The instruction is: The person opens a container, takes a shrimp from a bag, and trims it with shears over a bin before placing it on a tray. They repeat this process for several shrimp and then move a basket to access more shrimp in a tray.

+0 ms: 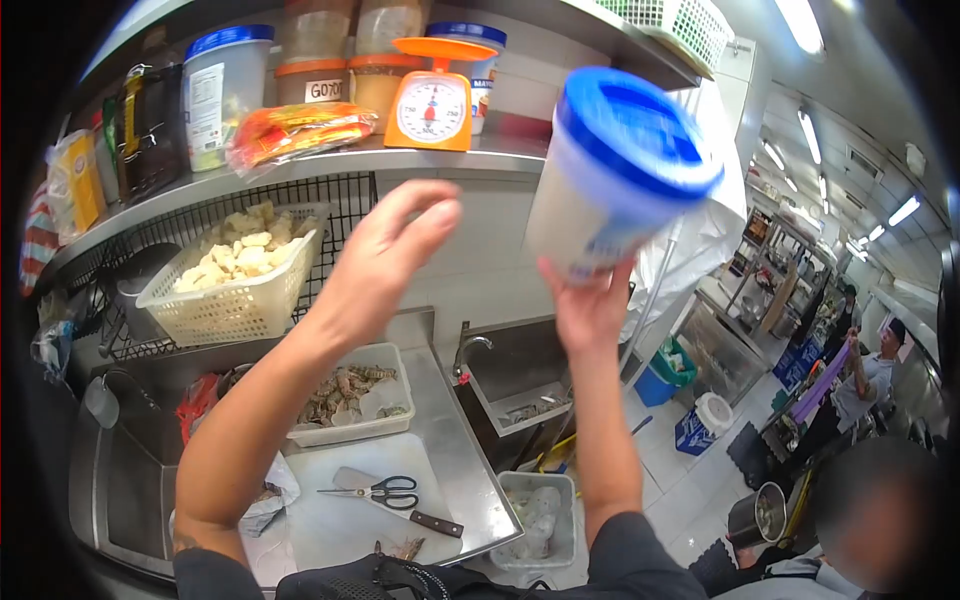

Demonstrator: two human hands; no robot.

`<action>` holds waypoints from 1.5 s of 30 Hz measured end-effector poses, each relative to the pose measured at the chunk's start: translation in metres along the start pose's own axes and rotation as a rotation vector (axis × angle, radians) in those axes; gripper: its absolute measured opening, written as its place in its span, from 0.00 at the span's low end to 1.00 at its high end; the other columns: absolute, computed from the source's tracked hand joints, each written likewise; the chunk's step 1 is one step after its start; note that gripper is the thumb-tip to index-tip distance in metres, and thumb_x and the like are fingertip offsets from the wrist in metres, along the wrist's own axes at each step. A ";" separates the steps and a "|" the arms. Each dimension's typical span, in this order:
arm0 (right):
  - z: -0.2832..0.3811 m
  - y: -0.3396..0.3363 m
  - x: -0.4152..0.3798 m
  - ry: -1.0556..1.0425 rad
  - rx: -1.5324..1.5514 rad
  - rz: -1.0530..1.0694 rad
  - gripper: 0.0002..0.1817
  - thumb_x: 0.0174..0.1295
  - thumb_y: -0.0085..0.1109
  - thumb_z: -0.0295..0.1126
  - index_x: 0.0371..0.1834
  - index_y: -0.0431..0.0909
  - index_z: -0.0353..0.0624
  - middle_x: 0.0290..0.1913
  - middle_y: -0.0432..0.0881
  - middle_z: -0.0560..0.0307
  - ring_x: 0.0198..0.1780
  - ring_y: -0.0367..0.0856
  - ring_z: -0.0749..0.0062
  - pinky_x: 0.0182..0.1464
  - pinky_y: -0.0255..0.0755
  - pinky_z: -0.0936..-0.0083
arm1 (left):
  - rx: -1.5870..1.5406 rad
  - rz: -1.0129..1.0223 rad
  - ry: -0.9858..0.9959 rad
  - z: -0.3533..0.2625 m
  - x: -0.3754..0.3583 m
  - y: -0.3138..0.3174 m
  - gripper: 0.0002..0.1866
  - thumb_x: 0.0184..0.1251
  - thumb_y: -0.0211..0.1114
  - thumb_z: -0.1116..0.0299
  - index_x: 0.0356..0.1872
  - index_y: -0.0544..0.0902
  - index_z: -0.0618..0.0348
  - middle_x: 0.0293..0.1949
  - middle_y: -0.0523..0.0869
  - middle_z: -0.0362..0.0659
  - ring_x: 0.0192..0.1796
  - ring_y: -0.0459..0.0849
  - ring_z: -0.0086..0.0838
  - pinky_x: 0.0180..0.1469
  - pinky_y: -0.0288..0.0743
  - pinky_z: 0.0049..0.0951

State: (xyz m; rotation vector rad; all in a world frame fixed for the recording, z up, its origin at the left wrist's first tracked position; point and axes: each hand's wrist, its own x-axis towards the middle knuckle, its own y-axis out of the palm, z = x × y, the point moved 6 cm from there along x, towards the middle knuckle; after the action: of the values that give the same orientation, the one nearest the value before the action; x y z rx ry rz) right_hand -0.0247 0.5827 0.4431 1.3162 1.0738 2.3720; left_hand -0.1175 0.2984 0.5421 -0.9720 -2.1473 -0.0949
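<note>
Clearly, we have the blue-lidded tub (610,185) up in the air, on our right hand (590,310), just beside the end of the shelf (345,165) that carries the orange scale (430,110). That hand grips it low, thumb and fingers spread around the bottom edge, while the tub tilts, its lid (640,130) leaning toward the right. Our left hand (385,250) is raised in front of the shelf and appears to hold nothing: thumb and forefinger stand slightly apart, and we cannot tell how the other fingers lie.

We judge the tub to be stiff plastic, not fragile, but smooth enough to slip from wet skin. How full it is we cannot make out, so its weight stays a guess; if full, it would be top-heavy on so low a grip. A palm under the base and the other around the wall, below the rim, would steady it better than the lid, which might pop off. Below are the scissors (375,492) and knife (436,523) on the cutting board (330,535).
</note>
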 end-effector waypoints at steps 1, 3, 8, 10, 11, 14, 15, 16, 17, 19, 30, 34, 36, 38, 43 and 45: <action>0.009 0.016 0.029 -0.049 -0.083 -0.081 0.36 0.73 0.63 0.58 0.78 0.67 0.56 0.77 0.75 0.57 0.77 0.73 0.46 0.72 0.71 0.24 | 0.030 -0.020 -0.043 0.011 -0.017 -0.020 0.27 0.83 0.58 0.47 0.65 0.80 0.62 0.59 0.82 0.42 0.58 0.79 0.24 0.60 0.73 0.28; 0.013 0.029 0.080 -0.102 -0.143 -0.207 0.35 0.71 0.65 0.59 0.74 0.69 0.55 0.70 0.79 0.60 0.73 0.76 0.48 0.69 0.75 0.27 | 0.083 -0.069 -0.111 0.032 -0.057 -0.058 0.25 0.84 0.55 0.49 0.63 0.81 0.61 0.60 0.82 0.40 0.59 0.79 0.25 0.61 0.73 0.29; 0.009 0.000 0.174 -0.102 -0.334 -0.328 0.34 0.70 0.69 0.56 0.69 0.70 0.49 0.63 0.80 0.56 0.63 0.82 0.51 0.55 0.88 0.44 | 0.046 -0.297 -0.355 0.104 -0.202 -0.156 0.24 0.85 0.53 0.47 0.61 0.83 0.57 0.62 0.84 0.40 0.60 0.80 0.27 0.58 0.77 0.36; 0.003 -0.016 0.199 -0.126 -0.404 -0.363 0.32 0.71 0.71 0.53 0.68 0.71 0.48 0.62 0.79 0.54 0.61 0.84 0.53 0.50 0.91 0.50 | 0.090 -0.417 -0.430 0.135 -0.285 -0.182 0.23 0.84 0.54 0.46 0.58 0.84 0.54 0.56 0.84 0.38 0.59 0.80 0.26 0.55 0.77 0.33; 0.010 -0.024 0.200 -0.265 -0.692 -0.460 0.29 0.71 0.72 0.49 0.67 0.72 0.47 0.61 0.79 0.53 0.57 0.85 0.55 0.46 0.92 0.56 | 0.120 -0.503 -0.532 0.151 -0.333 -0.194 0.23 0.84 0.54 0.45 0.57 0.84 0.54 0.55 0.84 0.38 0.58 0.80 0.26 0.54 0.77 0.34; 0.006 0.004 0.190 -1.103 -1.856 -0.349 0.28 0.62 0.76 0.35 0.65 0.79 0.42 0.54 0.80 0.44 0.55 0.82 0.47 0.60 0.79 0.51 | 0.111 -0.686 -0.755 0.182 -0.451 -0.198 0.23 0.83 0.55 0.44 0.56 0.84 0.53 0.54 0.85 0.39 0.56 0.80 0.27 0.52 0.77 0.35; -0.015 0.003 0.192 -1.130 -1.915 -0.310 0.23 0.63 0.75 0.35 0.61 0.83 0.43 0.53 0.81 0.41 0.57 0.81 0.45 0.64 0.75 0.53 | 0.096 -0.745 -0.828 0.192 -0.482 -0.198 0.26 0.81 0.56 0.40 0.57 0.84 0.52 0.56 0.85 0.39 0.57 0.80 0.29 0.53 0.77 0.39; -0.030 -0.003 0.204 -1.152 -1.982 -0.277 0.19 0.63 0.73 0.35 0.56 0.87 0.43 0.53 0.82 0.39 0.60 0.80 0.43 0.68 0.71 0.54 | 0.086 -0.794 -0.906 0.206 -0.506 -0.198 0.29 0.78 0.57 0.35 0.58 0.84 0.51 0.59 0.85 0.38 0.58 0.80 0.31 0.54 0.76 0.43; -0.035 -0.014 0.221 -1.109 -1.808 -0.332 0.14 0.69 0.66 0.44 0.45 0.92 0.47 0.51 0.86 0.41 0.57 0.84 0.46 0.64 0.75 0.57 | 0.055 -0.823 -0.878 0.217 -0.521 -0.197 0.30 0.78 0.57 0.35 0.60 0.83 0.51 0.59 0.85 0.39 0.59 0.80 0.33 0.54 0.75 0.43; -0.034 -0.015 0.251 -0.385 -1.991 -0.055 0.33 0.76 0.47 0.61 0.41 0.91 0.43 0.43 0.91 0.44 0.49 0.88 0.45 0.56 0.77 0.53 | 0.015 -0.825 -0.861 0.226 -0.518 -0.184 0.32 0.78 0.58 0.35 0.62 0.81 0.52 0.60 0.84 0.40 0.59 0.80 0.35 0.55 0.73 0.43; 0.158 0.024 0.104 -0.571 -1.882 -0.157 0.25 0.71 0.67 0.52 0.51 0.91 0.39 0.44 0.93 0.51 0.45 0.90 0.65 0.53 0.81 0.69 | -0.025 -0.413 -0.816 0.242 -0.413 -0.146 0.23 0.83 0.59 0.47 0.60 0.82 0.55 0.56 0.83 0.38 0.57 0.80 0.28 0.53 0.74 0.32; 0.215 -0.100 0.028 -0.325 -2.042 -0.432 0.21 0.72 0.69 0.47 0.46 0.90 0.37 0.39 0.92 0.52 0.39 0.87 0.70 0.47 0.80 0.69 | -0.068 -0.392 -0.841 0.250 -0.408 -0.121 0.14 0.83 0.62 0.58 0.56 0.83 0.57 0.53 0.85 0.39 0.54 0.81 0.24 0.52 0.76 0.29; 0.180 -0.137 -0.062 -0.167 -2.217 -0.407 0.17 0.71 0.67 0.42 0.44 0.87 0.36 0.35 0.90 0.50 0.35 0.87 0.60 0.41 0.82 0.62 | -0.065 -0.293 -0.841 0.261 -0.409 -0.104 0.14 0.80 0.66 0.57 0.56 0.84 0.53 0.53 0.86 0.37 0.50 0.83 0.23 0.50 0.78 0.29; 0.092 -0.153 -0.173 0.020 -2.144 -0.145 0.12 0.70 0.63 0.38 0.38 0.87 0.40 0.40 0.87 0.48 0.41 0.87 0.54 0.44 0.81 0.55 | -0.052 -0.279 -0.847 0.277 -0.420 -0.092 0.13 0.77 0.69 0.58 0.54 0.85 0.53 0.49 0.87 0.35 0.47 0.84 0.22 0.47 0.79 0.28; -0.168 -0.099 -0.430 0.714 -1.680 0.057 0.13 0.66 0.65 0.31 0.53 0.85 0.44 0.47 0.84 0.48 0.54 0.84 0.51 0.59 0.79 0.60 | 0.294 0.095 -0.785 0.297 -0.428 -0.074 0.21 0.78 0.69 0.58 0.64 0.83 0.59 0.55 0.88 0.50 0.56 0.84 0.39 0.61 0.77 0.40; -0.215 -0.077 -0.466 0.679 -1.718 0.501 0.15 0.68 0.66 0.35 0.55 0.84 0.43 0.60 0.78 0.48 0.66 0.75 0.49 0.61 0.76 0.55 | 0.503 0.224 -0.797 0.289 -0.422 -0.075 0.23 0.73 0.71 0.60 0.62 0.84 0.65 0.55 0.87 0.58 0.56 0.84 0.48 0.62 0.77 0.43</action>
State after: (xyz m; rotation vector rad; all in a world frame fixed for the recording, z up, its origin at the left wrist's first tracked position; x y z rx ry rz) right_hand 0.0576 0.2944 0.0195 0.0590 -1.3063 2.6027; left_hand -0.1683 0.0891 0.0717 -1.0272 -2.5214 1.0506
